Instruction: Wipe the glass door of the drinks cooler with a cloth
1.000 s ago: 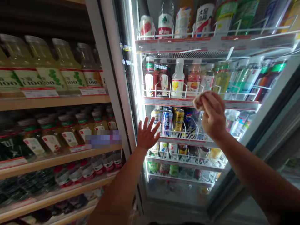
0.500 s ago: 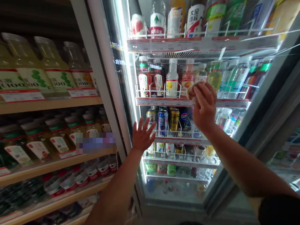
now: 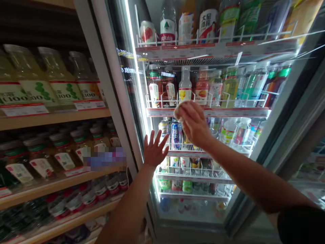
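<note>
The right hand (image 3: 194,123) has slid left and down across the glass door (image 3: 228,142), its fingers clamped on a pale cloth (image 3: 178,111) pressed to the glass near the door's middle. The left hand (image 3: 153,149) rests flat, fingers spread, by the door's left edge.

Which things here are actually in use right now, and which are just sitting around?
In use:
- right hand, closed on the cloth
- left hand, spread flat on the glass door

Sitting around:
- bottles and cans behind the glass
- juice bottles on the wooden shelves
</note>
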Tool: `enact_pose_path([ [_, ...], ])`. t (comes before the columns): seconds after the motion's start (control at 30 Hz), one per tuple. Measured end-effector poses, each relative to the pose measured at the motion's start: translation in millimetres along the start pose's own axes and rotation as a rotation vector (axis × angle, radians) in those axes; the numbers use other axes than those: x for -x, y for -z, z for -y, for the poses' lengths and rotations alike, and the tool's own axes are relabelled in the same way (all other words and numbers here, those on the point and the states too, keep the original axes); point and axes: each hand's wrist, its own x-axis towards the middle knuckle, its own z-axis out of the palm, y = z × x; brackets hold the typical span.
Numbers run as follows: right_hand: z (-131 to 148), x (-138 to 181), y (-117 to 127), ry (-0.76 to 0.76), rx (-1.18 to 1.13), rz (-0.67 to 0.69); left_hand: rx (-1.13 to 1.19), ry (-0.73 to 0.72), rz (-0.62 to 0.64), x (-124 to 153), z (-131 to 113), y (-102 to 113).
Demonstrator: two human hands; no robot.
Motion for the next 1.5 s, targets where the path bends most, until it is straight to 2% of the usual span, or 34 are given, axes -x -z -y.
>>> enact_pose_path([
  [0.07, 9, 6, -6, 0.073, -0.032, 0.141, 0.000, 0.003, 0.010, 0, 0, 0],
  [0.1, 8, 5, -7, 0.082, -0.035, 0.160, -0.001, 0.002, 0.010, 0, 0, 1],
  [0.13, 4, 1, -7, 0.069, -0.030, 0.139, -0.005, -0.002, 0.009, 0, 0, 1],
  [0.27, -17, -19, -1, -0.076, 0.022, -0.111, -0.027, -0.019, -0.003, -1, 1, 1],
  [0.3, -17, -19, 0, -0.094, 0.028, -0.130, -0.025, -0.023, -0.007, -1, 1, 1],
  [0.37, -11, -9, 0, -0.062, 0.021, -0.055, -0.012, -0.025, -0.010, -1, 1, 0],
  [0.47, -1, 14, 4, 0.094, -0.016, 0.182, 0.015, -0.012, -0.008, 0, 1, 0],
  [0.5, -3, 18, 8, 0.125, -0.020, 0.207, 0.021, -0.007, -0.004, 0, 1, -1],
  [0.57, -16, 20, 19, 0.105, 0.004, 0.115, 0.029, -0.002, 0.002, 0, 1, -1],
  [0.67, -38, 24, 34, -0.032, 0.086, -0.129, 0.039, -0.006, -0.005, 0, 2, -1],
  [0.73, -39, 39, 37, -0.085, 0.116, -0.185, 0.053, -0.011, -0.022, -1, 2, -1],
  [0.77, -35, 51, 37, -0.063, 0.106, -0.148, 0.058, -0.016, -0.027, -1, 2, -1],
  [0.9, -20, 91, 37, 0.142, -0.011, 0.200, 0.025, -0.036, -0.018, -1, 4, -2],
  [0.93, -24, 95, 41, 0.132, -0.010, 0.213, 0.012, -0.038, -0.018, 0, 4, -2],
  [0.97, -30, 95, 47, 0.084, 0.012, 0.165, 0.005, -0.038, -0.020, 0, 4, -3],
  [1.07, -53, 94, 65, -0.116, 0.153, -0.116, 0.021, -0.028, -0.020, 1, 6, -5],
  [1.13, -58, 103, 72, -0.196, 0.226, -0.228, 0.039, -0.020, -0.014, 2, 7, -6],
  [1.17, -55, 112, 73, -0.207, 0.234, -0.225, 0.046, -0.020, -0.012, 2, 7, -6],
  [1.27, -44, 143, 73, -0.134, 0.154, -0.014, 0.049, -0.034, -0.021, 2, 7, -7],
  [1.33, -47, 158, 78, -0.112, 0.142, 0.047, 0.041, -0.046, -0.033, 1, 6, -7],
  [1.37, -54, 161, 84, -0.131, 0.162, 0.006, 0.039, -0.050, -0.038, 1, 6, -7],
  [1.47, -78, 164, 102, -0.275, 0.282, -0.249, 0.038, -0.053, -0.046, 0, 8, -9],
  [1.5, -83, 165, 105, -0.319, 0.316, -0.297, 0.041, -0.053, -0.049, 0, 10, -9],
])
